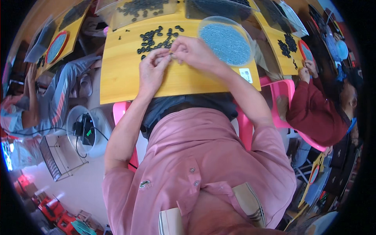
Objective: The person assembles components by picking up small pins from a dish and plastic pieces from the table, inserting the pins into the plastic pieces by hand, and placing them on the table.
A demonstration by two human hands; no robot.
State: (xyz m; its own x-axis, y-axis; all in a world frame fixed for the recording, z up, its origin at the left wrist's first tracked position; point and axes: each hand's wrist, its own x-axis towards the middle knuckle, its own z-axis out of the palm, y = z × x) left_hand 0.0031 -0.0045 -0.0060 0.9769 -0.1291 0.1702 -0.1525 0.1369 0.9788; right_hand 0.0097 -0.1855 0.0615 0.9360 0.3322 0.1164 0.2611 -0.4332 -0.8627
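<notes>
Both my hands meet over the near middle of the yellow table (121, 78), their fingertips pinched close together. My left hand (152, 69) is closed at the thumb and fingers, and my right hand (192, 51) pinches right beside it. Whatever small piece lies between the fingertips is too hidden to name. Just beyond my fingers, several small black oval parts (148, 37) lie scattered on the wood. To the right of my right hand sits a round clear tray (250, 49) full of small blue-grey pieces (225, 42).
Clear bins (137, 9) of black parts stand at the table's far edge. A white label (246, 75) lies near the right corner. People work at side tables, one in a dark red sleeve (319, 113). On the left floor stands a bucket (84, 131) with a black device and cable.
</notes>
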